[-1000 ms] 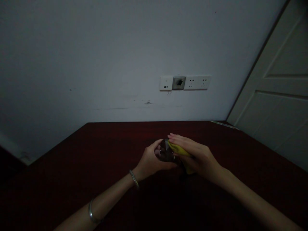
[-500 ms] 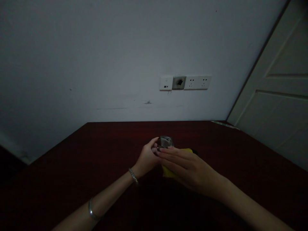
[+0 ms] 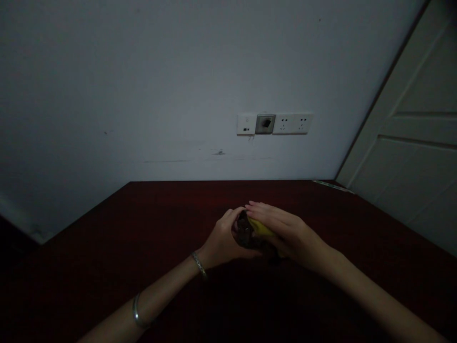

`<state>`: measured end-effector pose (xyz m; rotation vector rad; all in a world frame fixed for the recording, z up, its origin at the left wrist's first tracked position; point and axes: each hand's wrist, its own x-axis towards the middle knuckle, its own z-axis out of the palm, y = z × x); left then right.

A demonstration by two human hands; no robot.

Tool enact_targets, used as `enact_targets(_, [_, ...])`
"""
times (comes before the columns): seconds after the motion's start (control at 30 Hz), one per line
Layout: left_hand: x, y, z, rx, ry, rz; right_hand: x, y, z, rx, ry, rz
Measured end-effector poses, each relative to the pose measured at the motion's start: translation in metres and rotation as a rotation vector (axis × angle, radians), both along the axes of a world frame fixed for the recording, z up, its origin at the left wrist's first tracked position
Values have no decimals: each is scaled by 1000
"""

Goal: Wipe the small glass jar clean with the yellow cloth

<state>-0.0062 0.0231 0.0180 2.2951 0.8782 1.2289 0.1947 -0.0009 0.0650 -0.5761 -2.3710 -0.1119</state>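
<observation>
My left hand is curled round a dark, glossy, cup-like object, holding it from the left side. Its exact kind is hard to make out in the dim light. A yellow cloth lies against the object's right side. Over that cloth my right hand is bent, fingers together, pressing it to the object. The right palm and fingers cover much of the cloth. Both hands are above the dark red table, near its middle.
Behind the table rises a pale wall with a row of sockets and switches. A panelled white door stands at the right. A thin printed strip lies along the table's back right edge.
The cup-like object has been tilted, so a darker side now faces me. My right hand has moved up and farther over it with the yellow cloth. My left hand has shifted its grip.
</observation>
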Motion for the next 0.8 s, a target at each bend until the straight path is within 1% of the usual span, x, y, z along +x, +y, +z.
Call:
enact_targets(0.07, [2,-1,1,-6,24,-13,-4,-2,-2,35,-57,-9])
enact_targets(0.13, [3,0,0,-8,31,0,-7,-5,-5,94,-81,-15])
enact_targets(0.23, [4,2,-3,-4,20,40,-11,-8,-8,179,-58,-10])
enact_targets(0.33, [3,5,-7,-21,3,55,-15,-11,-9,217,-45,5])
enact_targets(0.43, [2,8,-9,-72,-40,71,-19,-13,-9,241,-68,22])
enact_targets(0.57, [2,12,-11,-126,-124,131,-23,-16,-11,313,-100,52])
enact_targets(0.7, [3,13,-14,-148,-151,136,-25,-18,-7,293,-113,83])
enact_targets(0.8, [3,15,-16,-221,-199,141,-26,-21,-2,250,-138,127])
